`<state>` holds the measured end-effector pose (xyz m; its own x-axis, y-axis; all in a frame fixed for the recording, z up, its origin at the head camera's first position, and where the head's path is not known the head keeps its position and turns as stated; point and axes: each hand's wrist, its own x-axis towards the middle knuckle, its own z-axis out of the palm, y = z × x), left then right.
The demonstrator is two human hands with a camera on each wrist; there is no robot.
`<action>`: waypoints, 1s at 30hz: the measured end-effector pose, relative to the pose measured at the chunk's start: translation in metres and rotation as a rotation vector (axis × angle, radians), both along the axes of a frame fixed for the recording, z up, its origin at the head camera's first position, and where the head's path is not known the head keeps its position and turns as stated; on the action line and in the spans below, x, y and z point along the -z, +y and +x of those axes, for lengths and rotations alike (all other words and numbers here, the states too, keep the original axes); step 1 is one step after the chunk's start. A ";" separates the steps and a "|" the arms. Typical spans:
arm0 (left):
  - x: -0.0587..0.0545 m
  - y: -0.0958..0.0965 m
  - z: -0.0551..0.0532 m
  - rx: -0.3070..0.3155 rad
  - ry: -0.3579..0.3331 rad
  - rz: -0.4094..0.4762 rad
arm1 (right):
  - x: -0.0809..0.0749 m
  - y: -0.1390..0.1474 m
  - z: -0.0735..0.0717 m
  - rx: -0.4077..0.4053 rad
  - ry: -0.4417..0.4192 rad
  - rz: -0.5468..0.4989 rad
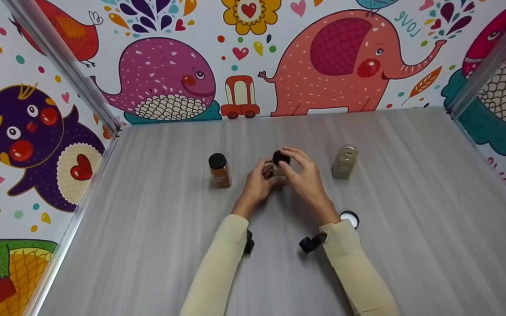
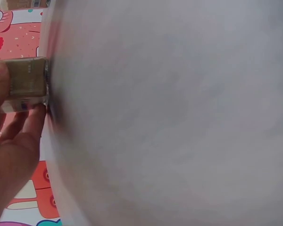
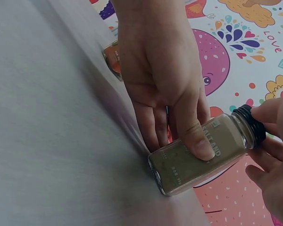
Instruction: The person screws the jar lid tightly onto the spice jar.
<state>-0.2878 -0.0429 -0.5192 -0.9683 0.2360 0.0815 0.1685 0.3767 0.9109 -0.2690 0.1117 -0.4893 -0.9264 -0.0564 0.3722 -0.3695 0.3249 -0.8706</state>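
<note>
The seasoning jar (image 3: 184, 165), its label reading "SALT AND", is upright at mid-table (image 1: 160, 245), its base on or just above the surface. The left grip (image 1: 256, 184) is clamped round its body, thumb over the label; the right grip (image 1: 308, 175) pinches the black cap (image 3: 250, 125) at its neck. The step in hand looks like turning that cap, though whether on or off I cannot tell; the next move seems to call for a firm left hold while the right twists.

To the right, apart, stands an uncapped jar (image 1: 345, 162), and 1 loose cap (image 1: 349, 219) lies white side up beside the right sleeve (image 1: 349, 254). To the left, a reddish-brown jar (image 1: 221, 175) has its cap on. The table is grey with a streaked grain; cartoon-printed walls (image 1: 169, 79) surround it, with metal posts (image 1: 62, 66) at 2 corners.
</note>
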 end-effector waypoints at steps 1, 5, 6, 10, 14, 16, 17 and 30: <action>0.000 0.000 0.000 0.000 -0.001 0.001 | 0.000 0.000 0.000 0.005 0.005 0.001; -0.001 0.000 0.000 0.000 0.002 0.008 | -0.001 -0.001 0.000 0.022 0.006 -0.001; -0.001 0.000 0.000 0.000 0.004 0.008 | -0.002 -0.001 0.000 0.023 0.003 -0.006; -0.001 -0.001 0.000 0.005 -0.002 0.000 | -0.003 -0.002 0.001 0.017 -0.005 -0.036; -0.001 -0.001 -0.001 0.012 -0.007 -0.004 | -0.003 -0.003 0.000 0.019 -0.007 -0.054; 0.000 -0.002 -0.001 0.015 0.000 0.001 | -0.002 -0.004 0.000 0.020 -0.010 -0.057; 0.000 -0.002 0.000 0.013 -0.004 0.004 | -0.001 -0.005 0.000 0.019 -0.011 -0.057; 0.001 -0.001 0.000 0.003 0.001 0.018 | 0.001 -0.002 0.001 0.015 0.003 -0.013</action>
